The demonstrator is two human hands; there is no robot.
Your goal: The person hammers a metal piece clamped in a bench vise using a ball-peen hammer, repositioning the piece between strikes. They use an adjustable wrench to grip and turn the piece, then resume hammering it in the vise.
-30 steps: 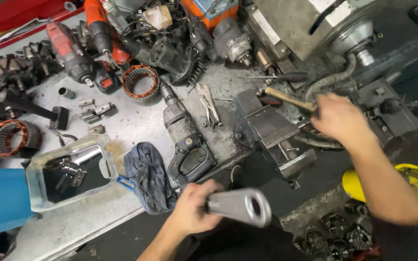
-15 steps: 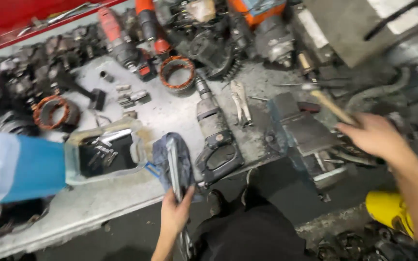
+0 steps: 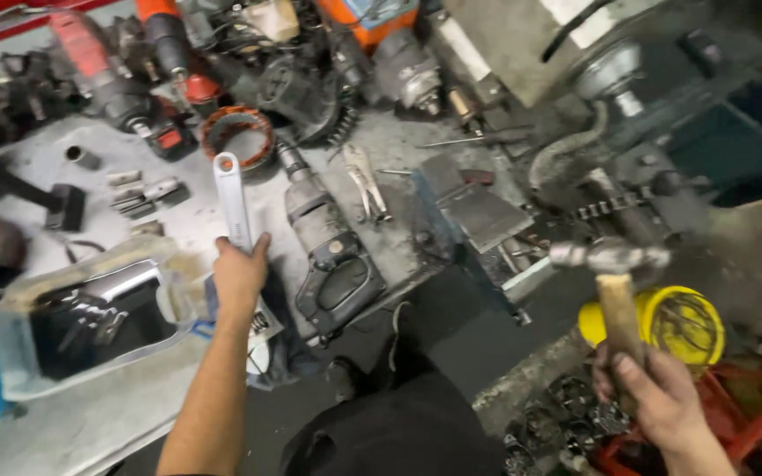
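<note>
My left hand (image 3: 240, 273) grips a silver adjustable wrench (image 3: 233, 198) and holds it upright over the grey workbench (image 3: 90, 414), next to a dark power drill body (image 3: 328, 251). My right hand (image 3: 659, 397) holds a hammer (image 3: 615, 282) by its wooden handle, metal head up, to the right of the bench vise (image 3: 474, 216). A dark rag (image 3: 280, 348) lies under the left wrist.
A cut clear plastic container (image 3: 90, 308) with dark parts sits at the left. Locking pliers (image 3: 365, 181), a copper stator ring (image 3: 238, 137), red drills (image 3: 103, 75) and motor parts crowd the bench's far side. A yellow tub (image 3: 672, 322) stands on the floor at the right.
My left hand no longer holds the metal tube; it now holds the wrench picked up near the rag. My right hand has drawn back from the vise with the hammer.
</note>
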